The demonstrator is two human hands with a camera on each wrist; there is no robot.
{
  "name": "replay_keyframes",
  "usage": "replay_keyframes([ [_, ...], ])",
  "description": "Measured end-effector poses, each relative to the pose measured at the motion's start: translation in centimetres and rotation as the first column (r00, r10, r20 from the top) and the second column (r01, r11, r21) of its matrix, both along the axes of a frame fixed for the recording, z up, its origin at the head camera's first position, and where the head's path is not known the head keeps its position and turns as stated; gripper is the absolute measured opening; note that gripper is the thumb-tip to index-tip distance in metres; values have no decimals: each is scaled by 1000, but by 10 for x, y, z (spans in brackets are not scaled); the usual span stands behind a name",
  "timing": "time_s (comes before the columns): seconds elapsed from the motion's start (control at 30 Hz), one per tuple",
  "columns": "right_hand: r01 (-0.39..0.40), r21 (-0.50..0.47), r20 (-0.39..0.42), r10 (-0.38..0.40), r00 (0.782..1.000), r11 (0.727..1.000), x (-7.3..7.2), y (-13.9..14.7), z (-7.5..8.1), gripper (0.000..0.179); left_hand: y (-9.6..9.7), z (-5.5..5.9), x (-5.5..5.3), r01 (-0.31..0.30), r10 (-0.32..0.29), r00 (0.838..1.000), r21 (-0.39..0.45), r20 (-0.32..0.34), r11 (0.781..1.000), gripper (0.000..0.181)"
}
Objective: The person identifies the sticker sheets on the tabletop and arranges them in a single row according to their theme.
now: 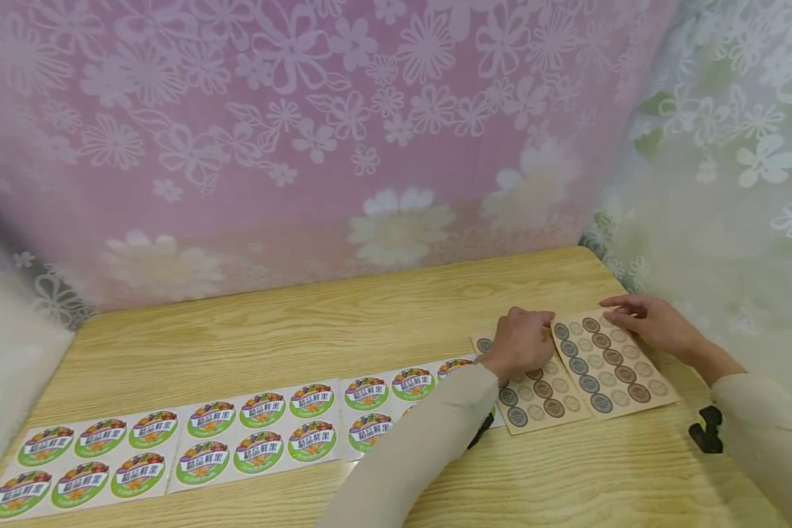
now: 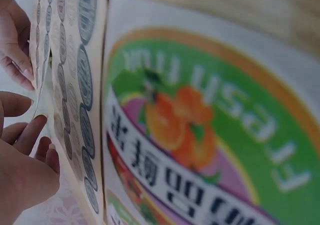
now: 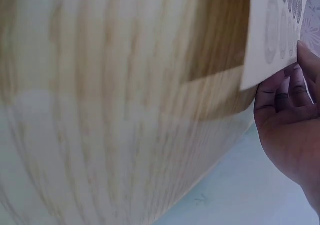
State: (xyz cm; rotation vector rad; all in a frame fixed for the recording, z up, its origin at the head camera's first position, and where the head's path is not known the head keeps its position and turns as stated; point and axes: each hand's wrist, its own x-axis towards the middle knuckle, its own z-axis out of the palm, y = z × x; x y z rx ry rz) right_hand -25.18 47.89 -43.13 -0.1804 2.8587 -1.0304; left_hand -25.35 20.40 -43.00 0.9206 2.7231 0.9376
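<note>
A kraft sticker sheet [image 1: 610, 367] with columns of grey, pale and brown oval stickers is held at its two far corners. My left hand [image 1: 521, 341] pinches its far left corner; the left wrist view shows thumb and finger [image 2: 32, 130] on either side of the edge. At the far right corner, my right hand [image 1: 656, 326] grips the sheet with the thumb above and curled fingers below. A second, similar sheet [image 1: 531, 422] lies flat to the left, partly under my left hand and forearm. In the right wrist view, the held sheet [image 3: 260, 60] casts a shadow on the wood.
White sheets of round fruit stickers [image 1: 257, 422] run in a row leftward along the wooden table [image 1: 290, 315]. My left sleeve covers part of the row's right end. Flowered curtains [image 1: 369, 147] hang behind and at the sides. The table's right edge is close to my right hand.
</note>
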Motion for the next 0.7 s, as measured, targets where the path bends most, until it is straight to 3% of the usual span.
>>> replay_keyframes([
  [0.3,4,13,-30,-4,1000,1000,-2,-1,-4,42,-5,-1,-4,51,-48,998,-77,31,996,48],
  [0.7,-11,39,-49,13,999,999,-2,-8,-4,40,-13,-1,-3,84,-100,992,-203,-74,976,46],
])
